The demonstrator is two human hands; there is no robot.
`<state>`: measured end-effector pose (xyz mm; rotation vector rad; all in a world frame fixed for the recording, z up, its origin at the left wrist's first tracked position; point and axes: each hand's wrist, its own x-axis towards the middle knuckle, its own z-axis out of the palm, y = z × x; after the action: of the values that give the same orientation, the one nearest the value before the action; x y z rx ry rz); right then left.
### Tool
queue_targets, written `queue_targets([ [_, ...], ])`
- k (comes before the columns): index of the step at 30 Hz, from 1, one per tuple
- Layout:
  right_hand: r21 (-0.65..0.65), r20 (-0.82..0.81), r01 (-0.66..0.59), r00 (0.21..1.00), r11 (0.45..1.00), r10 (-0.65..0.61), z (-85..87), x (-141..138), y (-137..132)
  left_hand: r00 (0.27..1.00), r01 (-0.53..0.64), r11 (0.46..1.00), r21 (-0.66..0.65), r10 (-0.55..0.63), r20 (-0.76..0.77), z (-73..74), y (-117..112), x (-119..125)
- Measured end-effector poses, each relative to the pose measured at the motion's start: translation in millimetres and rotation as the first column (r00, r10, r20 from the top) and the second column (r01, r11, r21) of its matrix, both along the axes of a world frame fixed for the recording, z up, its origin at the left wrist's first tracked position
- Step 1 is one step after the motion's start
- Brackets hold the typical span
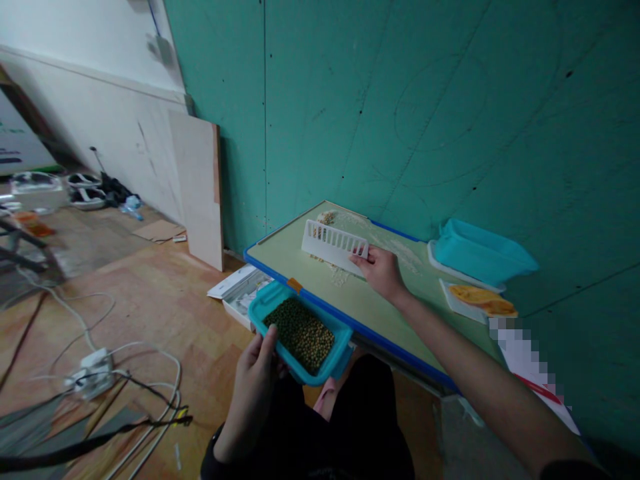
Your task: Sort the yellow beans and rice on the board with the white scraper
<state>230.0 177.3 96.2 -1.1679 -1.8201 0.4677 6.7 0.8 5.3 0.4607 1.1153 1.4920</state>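
My left hand (257, 363) grips the near-left rim of a blue plastic tub (345, 343), its thumb over the edge. Dark green beans (290, 320) and tan beans (315, 340) lie inside the tub, which is held just off the table's front edge. At the far end of the tabletop, my right hand (383, 270) pinches the right end of a white slotted plastic strip (327, 250), which stands on its long edge. Pale grains (340, 275) lie in front of the strip, and more loose grains (327, 217) lie behind it.
The pale green table (425, 320) has a blue edge and meets a green wall (390, 120). A second blue tub (480, 253) and an orange-yellow cloth-like item (483, 300) lie to the right. A white box (240, 297) sits below the table. Cables and a power strip (95, 373) cover the left floor.
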Motion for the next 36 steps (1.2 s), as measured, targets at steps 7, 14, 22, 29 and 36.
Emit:
queue_targets([
  [7, -0.024, 0.0, -0.012, 1.0, 1.0, 0.012, 3.2, -3, -6, 1.0, 0.0, 1.0, -0.008, 0.0, -0.021, 7.1, -1, 0],
  [14, -0.083, -0.097, -0.069, 0.993, 0.994, 0.061, 3.0, -2, -17, 0.999, -0.021, 1.0, -0.021, 0.02, -0.043, 10.0, 0, -6],
  [22, -0.141, -0.223, -0.128, 0.97, 0.982, 0.094, 2.5, 0, -28, 0.999, -0.039, 0.997, -0.06, 0.036, -0.036, 16.0, 3, -11],
  [29, -0.173, -0.271, -0.152, 0.957, 0.973, 0.101, 1.8, -2, -40, 0.998, -0.03, 0.998, -0.052, 0.028, -0.057, 24.1, 4, -9],
  [36, -0.165, -0.211, -0.133, 0.973, 0.977, 0.097, -1.4, 1, -61, 0.998, -0.027, 0.999, -0.028, 0.025, -0.06, 29.6, 3, -9],
])
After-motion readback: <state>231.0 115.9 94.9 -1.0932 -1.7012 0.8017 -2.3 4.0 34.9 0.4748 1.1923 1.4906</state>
